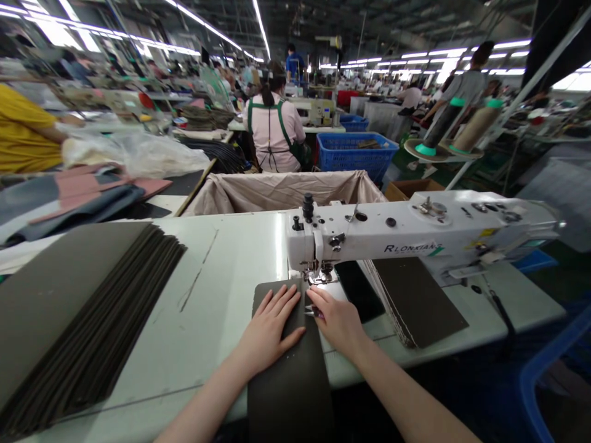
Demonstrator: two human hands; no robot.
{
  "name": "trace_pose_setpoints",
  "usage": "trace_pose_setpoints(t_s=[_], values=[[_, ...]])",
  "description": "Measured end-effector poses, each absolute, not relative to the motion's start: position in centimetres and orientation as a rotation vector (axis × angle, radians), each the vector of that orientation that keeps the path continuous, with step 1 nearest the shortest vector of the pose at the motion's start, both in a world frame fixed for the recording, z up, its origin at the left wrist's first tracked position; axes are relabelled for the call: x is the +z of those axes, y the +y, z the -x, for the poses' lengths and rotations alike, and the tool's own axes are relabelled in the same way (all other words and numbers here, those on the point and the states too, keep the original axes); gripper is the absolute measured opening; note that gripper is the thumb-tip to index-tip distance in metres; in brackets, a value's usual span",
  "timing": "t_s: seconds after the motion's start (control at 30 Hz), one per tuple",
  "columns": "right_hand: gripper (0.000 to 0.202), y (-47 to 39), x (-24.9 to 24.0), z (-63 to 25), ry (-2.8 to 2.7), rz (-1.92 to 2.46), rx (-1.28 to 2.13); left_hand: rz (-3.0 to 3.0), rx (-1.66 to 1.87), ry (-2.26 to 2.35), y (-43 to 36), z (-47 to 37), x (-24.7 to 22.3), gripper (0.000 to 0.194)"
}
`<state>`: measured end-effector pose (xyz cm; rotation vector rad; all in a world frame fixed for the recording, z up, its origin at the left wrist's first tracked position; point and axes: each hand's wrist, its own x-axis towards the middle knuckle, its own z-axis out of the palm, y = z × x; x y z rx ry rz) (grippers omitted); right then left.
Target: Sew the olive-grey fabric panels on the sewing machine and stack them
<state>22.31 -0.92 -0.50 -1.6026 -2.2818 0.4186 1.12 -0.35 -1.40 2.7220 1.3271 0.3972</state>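
Note:
A dark olive-grey panel (290, 400) lies lengthwise under both hands, its far end at the needle area of the white sewing machine (360, 237). My left hand (272, 326) rests flat on the panel, fingers stretched toward the machine and thumb out to the side. Close by the presser foot (316, 275), my right hand (339, 323) is curled at the panel's right edge. Small thread snips (311, 312) are tucked in it, their metal tips pointing left. The fingers hide most of the snips' handle.
A tall stack of dark panels (78, 295) stands at the left; a smaller pile (415, 301) lies under the machine arm. Beside it is a flat black phone-like object (360, 292). Behind the table are a cloth-lined bin (277, 191), a blue basket (355, 157) and a seated person (274, 126).

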Motion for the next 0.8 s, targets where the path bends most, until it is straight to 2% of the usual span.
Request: trace_pose_setpoints(t_s=[0.8], values=[[0.053, -0.80, -1.18, -22.33, -2.278, 1.609, 0.420, -2.674, 0.395, 1.359, -0.26, -1.43, -1.03, 0.062]])
